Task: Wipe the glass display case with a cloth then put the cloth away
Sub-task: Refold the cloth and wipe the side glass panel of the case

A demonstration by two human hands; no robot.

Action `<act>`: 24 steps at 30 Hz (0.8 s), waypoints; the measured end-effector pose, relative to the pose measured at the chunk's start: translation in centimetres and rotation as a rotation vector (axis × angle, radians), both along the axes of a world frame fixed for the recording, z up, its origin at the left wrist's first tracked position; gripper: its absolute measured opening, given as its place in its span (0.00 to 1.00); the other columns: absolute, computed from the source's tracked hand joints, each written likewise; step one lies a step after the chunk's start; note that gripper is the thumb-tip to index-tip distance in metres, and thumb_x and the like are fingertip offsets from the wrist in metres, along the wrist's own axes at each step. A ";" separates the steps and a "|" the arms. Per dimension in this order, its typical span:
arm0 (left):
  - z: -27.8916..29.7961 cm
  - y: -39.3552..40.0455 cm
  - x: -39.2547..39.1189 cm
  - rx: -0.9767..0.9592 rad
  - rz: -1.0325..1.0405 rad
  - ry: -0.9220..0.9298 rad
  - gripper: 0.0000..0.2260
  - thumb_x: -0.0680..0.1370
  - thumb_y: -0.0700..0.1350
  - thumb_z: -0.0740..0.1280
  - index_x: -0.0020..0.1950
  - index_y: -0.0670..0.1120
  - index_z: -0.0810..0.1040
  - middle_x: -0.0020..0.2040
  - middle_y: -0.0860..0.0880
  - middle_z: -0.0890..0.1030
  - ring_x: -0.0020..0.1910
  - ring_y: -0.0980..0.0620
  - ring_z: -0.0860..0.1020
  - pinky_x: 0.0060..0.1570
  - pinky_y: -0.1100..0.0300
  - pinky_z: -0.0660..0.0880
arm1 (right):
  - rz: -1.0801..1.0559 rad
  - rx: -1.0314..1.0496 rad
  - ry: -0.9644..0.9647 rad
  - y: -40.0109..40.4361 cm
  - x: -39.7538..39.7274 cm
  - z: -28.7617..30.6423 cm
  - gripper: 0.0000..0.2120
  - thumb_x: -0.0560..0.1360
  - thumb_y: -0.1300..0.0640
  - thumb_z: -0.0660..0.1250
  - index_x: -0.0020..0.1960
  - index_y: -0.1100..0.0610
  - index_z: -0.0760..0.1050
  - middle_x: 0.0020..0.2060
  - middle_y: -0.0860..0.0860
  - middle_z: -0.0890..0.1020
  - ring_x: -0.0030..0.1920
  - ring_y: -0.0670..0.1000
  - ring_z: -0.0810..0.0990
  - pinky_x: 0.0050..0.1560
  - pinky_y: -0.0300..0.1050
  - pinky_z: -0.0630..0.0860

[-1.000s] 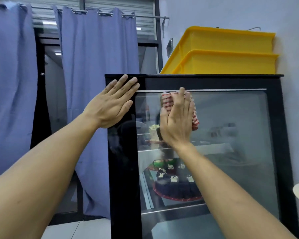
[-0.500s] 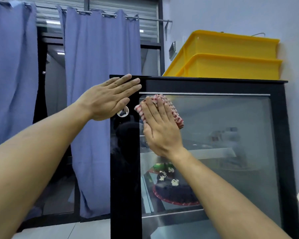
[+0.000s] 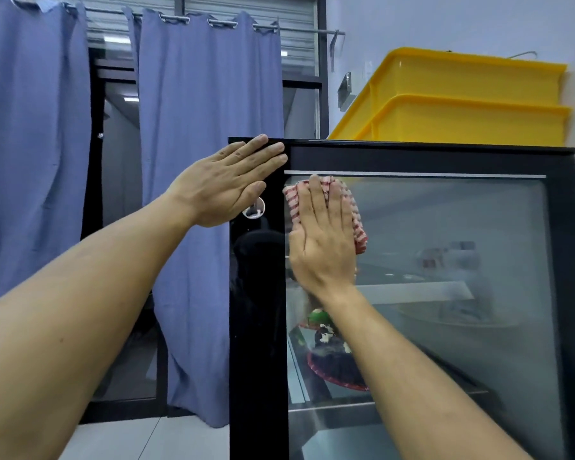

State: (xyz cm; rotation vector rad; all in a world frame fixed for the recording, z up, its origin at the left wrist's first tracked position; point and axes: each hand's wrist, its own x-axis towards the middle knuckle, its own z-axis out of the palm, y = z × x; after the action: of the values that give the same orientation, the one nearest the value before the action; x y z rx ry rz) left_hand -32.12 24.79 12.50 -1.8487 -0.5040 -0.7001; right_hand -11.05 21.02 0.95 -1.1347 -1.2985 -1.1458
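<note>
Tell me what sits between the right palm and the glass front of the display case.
In the head view, the red-and-white striped cloth lies between the right hand and the glass, pressed flat near the pane's upper left corner.

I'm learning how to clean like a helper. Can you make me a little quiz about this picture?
1. True or false: the right hand presses a red-and-white striped cloth flat on the glass.
2. Where does the left hand rest? A) yellow crates B) black frame corner C) curtain
3. What stands stacked on the display case?

Key: 1 true. 2 B. 3 two yellow crates.
</note>
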 end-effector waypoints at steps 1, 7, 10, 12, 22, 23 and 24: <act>0.0 0.0 0.0 0.001 -0.001 -0.002 0.26 0.87 0.54 0.40 0.86 0.51 0.46 0.85 0.55 0.45 0.84 0.54 0.40 0.83 0.53 0.42 | 0.017 0.009 0.035 0.0 -1.3 -0.3 0.32 0.81 0.52 0.52 0.85 0.56 0.55 0.84 0.54 0.54 0.85 0.56 0.47 0.84 0.56 0.42; 0.1 -0.3 -0.1 -0.031 -0.018 -0.001 0.25 0.87 0.54 0.41 0.86 0.52 0.46 0.85 0.56 0.45 0.84 0.55 0.39 0.82 0.55 0.39 | -0.010 -0.050 -0.488 0.4 -0.9 -3.3 0.32 0.80 0.54 0.59 0.83 0.53 0.60 0.83 0.52 0.59 0.84 0.57 0.52 0.83 0.61 0.53; 0.0 -0.4 0.0 -0.036 -0.021 0.003 0.25 0.88 0.54 0.40 0.86 0.52 0.45 0.85 0.56 0.44 0.84 0.55 0.39 0.82 0.56 0.38 | -0.008 0.007 -0.449 0.6 -0.8 -1.9 0.30 0.80 0.54 0.58 0.83 0.52 0.62 0.82 0.51 0.62 0.84 0.56 0.54 0.83 0.59 0.52; 0.0 -0.4 0.0 -0.040 -0.021 -0.003 0.25 0.87 0.54 0.40 0.86 0.53 0.45 0.85 0.57 0.44 0.84 0.55 0.38 0.82 0.56 0.38 | 0.010 0.027 -0.204 0.7 -2.8 -1.8 0.30 0.81 0.54 0.57 0.83 0.53 0.61 0.83 0.52 0.60 0.84 0.57 0.53 0.83 0.59 0.49; -0.2 -0.3 -0.1 -0.045 -0.043 -0.011 0.25 0.88 0.54 0.40 0.86 0.53 0.47 0.86 0.56 0.46 0.84 0.54 0.40 0.83 0.50 0.45 | 0.028 0.028 -0.124 1.2 -4.6 -2.4 0.31 0.80 0.54 0.57 0.83 0.53 0.62 0.83 0.51 0.61 0.84 0.57 0.53 0.83 0.62 0.52; -0.2 -0.2 -0.1 -0.043 -0.043 -0.008 0.25 0.88 0.54 0.40 0.86 0.53 0.47 0.86 0.56 0.46 0.84 0.53 0.40 0.83 0.49 0.46 | 0.020 0.024 -0.192 1.2 -5.0 -2.9 0.31 0.80 0.54 0.58 0.83 0.53 0.62 0.83 0.51 0.61 0.84 0.58 0.53 0.82 0.62 0.52; -0.1 -0.2 -0.1 -0.042 -0.042 -0.008 0.25 0.87 0.54 0.39 0.86 0.53 0.47 0.86 0.56 0.46 0.84 0.53 0.41 0.83 0.49 0.46 | 0.014 0.009 -0.314 1.2 -4.8 -3.2 0.31 0.80 0.54 0.59 0.83 0.53 0.62 0.83 0.52 0.61 0.84 0.58 0.53 0.82 0.63 0.53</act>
State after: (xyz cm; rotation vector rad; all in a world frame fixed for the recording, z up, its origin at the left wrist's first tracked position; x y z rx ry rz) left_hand -32.19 24.61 12.37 -1.9010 -0.4890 -0.7300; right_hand -15.81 22.22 -2.23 -0.9626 -1.5351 -1.3567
